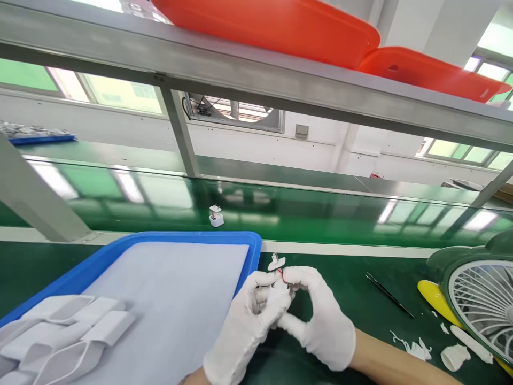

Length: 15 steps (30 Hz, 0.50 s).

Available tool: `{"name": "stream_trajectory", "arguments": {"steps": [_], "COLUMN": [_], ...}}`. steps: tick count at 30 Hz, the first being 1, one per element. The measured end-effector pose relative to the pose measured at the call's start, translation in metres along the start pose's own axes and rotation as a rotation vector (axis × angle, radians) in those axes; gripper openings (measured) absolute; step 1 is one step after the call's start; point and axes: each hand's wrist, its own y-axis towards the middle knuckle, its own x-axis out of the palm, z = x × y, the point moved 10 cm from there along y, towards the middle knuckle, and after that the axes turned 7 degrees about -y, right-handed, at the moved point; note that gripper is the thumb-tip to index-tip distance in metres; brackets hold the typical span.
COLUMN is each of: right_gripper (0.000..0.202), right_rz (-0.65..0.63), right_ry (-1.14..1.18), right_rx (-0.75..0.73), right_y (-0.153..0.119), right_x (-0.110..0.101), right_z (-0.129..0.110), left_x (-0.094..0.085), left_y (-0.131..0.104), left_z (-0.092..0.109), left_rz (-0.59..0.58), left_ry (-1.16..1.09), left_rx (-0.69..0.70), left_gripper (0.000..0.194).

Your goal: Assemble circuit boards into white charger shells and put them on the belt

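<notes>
Both my hands wear white gloves and meet in front of me, just right of the blue tray. My left hand (254,321) is closed around a small white plastic housing (279,287), mostly hidden by the fingers. Above the fingertips stands a small white piece (276,262) with a metal part on top, joined to the housing by a red wire (282,276). The thumb and forefinger of my right hand (320,315) close in at the wire and housing; exactly what they pinch is hidden. A similar white unit (216,216) with its top part raised sits on the green belt ahead.
At left, a blue tray (256,256) holds several white band-like sleeves (80,331). Black tweezers (388,295), white scraps (417,348) and a green fan (481,294) lie to the right. A metal shelf beam (256,64) carrying red trays (272,27) crosses overhead.
</notes>
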Motion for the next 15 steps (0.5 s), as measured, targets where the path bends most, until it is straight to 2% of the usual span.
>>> {"name": "stream_trajectory", "arguments": {"steps": [3, 7, 11, 15], "right_gripper": [0.052, 0.05, 0.043, 0.036], "right_rz": [0.092, 0.062, -0.006, -0.052], "right_ry": [-0.011, -0.056, -0.017, 0.033], "right_rx": [-0.034, -0.102, -0.102, -0.175], "right_y": [0.003, 0.002, 0.003, 0.006], "right_x": [0.005, 0.0, -0.003, 0.0], "right_z": [0.007, 0.008, 0.007, 0.0], "left_x": [-0.004, 0.0, 0.009, 0.01], "left_y": [0.003, 0.007, 0.007, 0.003], "left_z": [0.001, -0.005, -0.003, 0.001], "left_rz": [0.034, -0.015, -0.107, -0.117], "left_ry": [-0.018, 0.026, 0.02, 0.072], "left_rx": [-0.004, -0.013, 0.037, 0.073], "left_gripper": [0.041, 0.035, 0.034, 0.031]}}
